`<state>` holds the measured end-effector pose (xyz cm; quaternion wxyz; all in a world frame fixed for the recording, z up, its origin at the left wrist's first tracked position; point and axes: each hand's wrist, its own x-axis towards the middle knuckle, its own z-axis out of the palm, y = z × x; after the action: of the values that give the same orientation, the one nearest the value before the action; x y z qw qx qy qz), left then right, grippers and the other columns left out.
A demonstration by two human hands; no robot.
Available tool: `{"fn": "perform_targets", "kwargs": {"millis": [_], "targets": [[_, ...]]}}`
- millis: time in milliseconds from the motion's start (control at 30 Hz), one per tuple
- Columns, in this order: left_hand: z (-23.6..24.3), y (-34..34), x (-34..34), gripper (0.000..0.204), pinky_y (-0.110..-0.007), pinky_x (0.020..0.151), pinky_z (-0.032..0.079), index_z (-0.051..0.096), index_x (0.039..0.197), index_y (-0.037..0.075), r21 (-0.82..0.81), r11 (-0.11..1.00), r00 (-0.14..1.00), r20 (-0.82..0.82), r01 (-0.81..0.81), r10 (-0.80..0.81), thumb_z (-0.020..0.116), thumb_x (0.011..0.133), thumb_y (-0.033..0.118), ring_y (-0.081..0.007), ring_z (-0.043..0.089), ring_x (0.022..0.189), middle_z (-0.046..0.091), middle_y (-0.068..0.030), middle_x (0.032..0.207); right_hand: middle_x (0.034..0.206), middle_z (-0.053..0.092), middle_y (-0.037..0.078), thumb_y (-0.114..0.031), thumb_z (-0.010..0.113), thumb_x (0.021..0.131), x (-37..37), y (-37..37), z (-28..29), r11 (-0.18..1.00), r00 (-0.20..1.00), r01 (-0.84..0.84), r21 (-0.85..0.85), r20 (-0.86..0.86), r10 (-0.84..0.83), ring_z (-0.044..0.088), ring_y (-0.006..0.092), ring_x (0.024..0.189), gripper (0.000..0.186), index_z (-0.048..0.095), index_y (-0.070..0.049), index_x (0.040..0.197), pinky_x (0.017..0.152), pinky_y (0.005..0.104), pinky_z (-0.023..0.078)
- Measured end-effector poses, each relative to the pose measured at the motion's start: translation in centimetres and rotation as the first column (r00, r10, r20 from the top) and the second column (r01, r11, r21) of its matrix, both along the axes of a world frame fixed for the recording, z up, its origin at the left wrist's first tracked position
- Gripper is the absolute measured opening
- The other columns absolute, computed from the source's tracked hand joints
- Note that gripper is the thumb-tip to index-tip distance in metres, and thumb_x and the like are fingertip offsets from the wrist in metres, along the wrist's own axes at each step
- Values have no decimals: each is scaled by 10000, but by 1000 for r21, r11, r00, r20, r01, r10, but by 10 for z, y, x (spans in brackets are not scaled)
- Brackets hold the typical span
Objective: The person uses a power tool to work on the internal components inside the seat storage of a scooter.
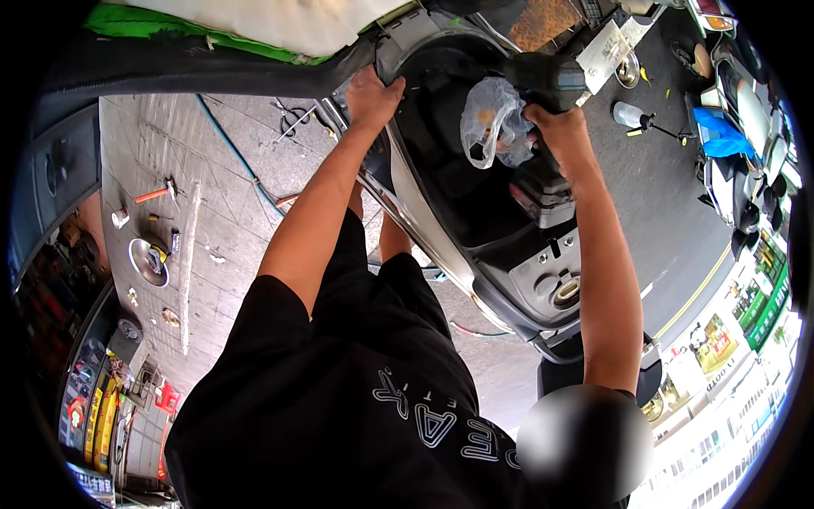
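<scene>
Gripping dark power tool (547, 81), long axis pointing left.

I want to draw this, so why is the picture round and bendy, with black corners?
Head view: a fisheye lens curves straight things, like the paving joints and the yellow road line, toward the black rim. Daylight is bright, the clear plastic bag shines whitish, and the scooter's storage tub lies in dark shadow. A blurred patch sits lower right.

One scooter (475, 212) with its under-seat compartment open, one clear plastic bag (494, 123), one black power tool (547, 81), one hammer (155, 194), one round metal dish (146, 261), one blue cloth (722, 136), two hands: left hand (371, 95), right hand (558, 127).
</scene>
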<state>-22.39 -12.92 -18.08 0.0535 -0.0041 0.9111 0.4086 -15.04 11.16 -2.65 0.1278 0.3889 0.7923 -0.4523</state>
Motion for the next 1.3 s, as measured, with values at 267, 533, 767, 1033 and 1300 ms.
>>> {"fn": "perform_targets", "kwargs": {"millis": [267,533,767,1033,1300], "targets": [[4,4,-19,652,-410,638,481,556,537,-90,118,993,963,269,-9,-24,692,646,539,-372,619,606,577,-238,559,708,618,58,-104,662,754,11,-16,-1,991,991,133,-17,31,-133,545,138,521,172,641,17,874,471,282,441],[15,6,-23,638,-403,612,473,583,561,-69,-29,998,936,349,51,-38,678,655,555,-343,622,598,572,-231,551,750,607,51,-82,641,754,19,-21,-9,977,979,201,-75,-23,-203,543,130,526,177,598,-1,905,476,271,443],[12,9,-24,655,-398,720,496,643,665,-48,-147,979,929,362,139,-78,613,688,606,-363,644,759,634,-235,697,758,611,65,-118,625,769,20,-21,-7,961,970,239,-141,-9,-243,559,152,536,188,602,-10,921,480,276,458],[24,4,-11,557,-410,773,473,640,852,-67,93,995,962,266,33,-57,696,691,463,-373,629,841,646,-247,830,788,622,103,-72,587,781,44,-37,-17,592,743,538,-601,5,-670,570,179,557,184,575,-7,953,484,289,475],[69,15,80,376,-352,756,475,557,1077,35,761,616,883,413,-202,-221,613,859,336,-237,597,834,617,-97,935,835,622,73,-70,584,795,23,-29,2,849,925,246,-467,-149,-350,539,148,567,193,590,0,975,509,274,460]]}}
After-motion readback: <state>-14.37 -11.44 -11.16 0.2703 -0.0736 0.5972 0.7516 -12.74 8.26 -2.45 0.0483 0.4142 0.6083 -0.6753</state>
